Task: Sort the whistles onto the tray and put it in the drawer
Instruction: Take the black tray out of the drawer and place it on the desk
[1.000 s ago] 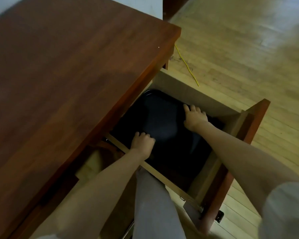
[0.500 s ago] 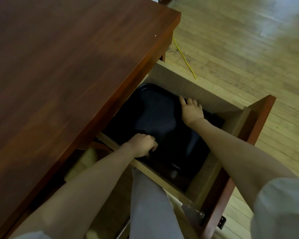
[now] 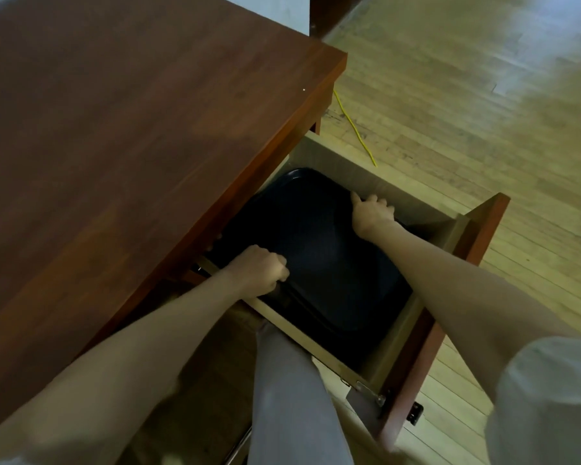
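The black tray [image 3: 316, 250] is gripped at its near rim by the left hand [image 3: 260, 270] and its far-right rim by the right hand [image 3: 371, 214] inside the open drawer [image 3: 399, 333]; its left end is hidden under the desk [image 3: 131, 135], and no whistles can be made out.

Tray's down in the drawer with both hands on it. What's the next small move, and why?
Probably let go and lift both hands clear. The dark tray already lies inside the open drawer, the left hand gripping its near rim and the right hand on its far rim. The drawer cannot be closed while the arms reach in. No whistles are discernible on the dark tray.
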Demonstrator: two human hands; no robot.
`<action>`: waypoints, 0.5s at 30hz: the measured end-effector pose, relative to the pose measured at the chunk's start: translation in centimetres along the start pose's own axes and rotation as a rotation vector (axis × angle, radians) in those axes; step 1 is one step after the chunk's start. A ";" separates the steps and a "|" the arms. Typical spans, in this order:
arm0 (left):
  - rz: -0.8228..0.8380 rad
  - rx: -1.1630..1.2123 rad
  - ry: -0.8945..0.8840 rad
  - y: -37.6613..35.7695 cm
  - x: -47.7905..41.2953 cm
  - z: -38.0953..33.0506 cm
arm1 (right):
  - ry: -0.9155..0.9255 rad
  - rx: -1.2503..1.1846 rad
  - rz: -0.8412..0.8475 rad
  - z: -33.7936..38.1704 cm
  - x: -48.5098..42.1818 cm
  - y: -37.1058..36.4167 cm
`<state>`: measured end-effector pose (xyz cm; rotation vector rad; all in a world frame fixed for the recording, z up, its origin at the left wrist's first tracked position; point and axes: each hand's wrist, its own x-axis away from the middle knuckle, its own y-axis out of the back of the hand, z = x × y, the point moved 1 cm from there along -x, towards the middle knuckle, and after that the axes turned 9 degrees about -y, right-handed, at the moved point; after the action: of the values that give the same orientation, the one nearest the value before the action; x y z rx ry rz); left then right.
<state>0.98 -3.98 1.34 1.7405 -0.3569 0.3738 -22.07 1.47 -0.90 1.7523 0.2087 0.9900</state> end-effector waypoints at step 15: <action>-0.395 -0.065 -0.023 1.8 7.7 -5.6 | -0.074 -0.241 -0.157 -3.9 9.0 3.3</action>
<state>6.82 0.91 7.31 1.7055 -0.0365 0.0559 -20.04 7.95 6.94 1.5246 0.1699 0.8005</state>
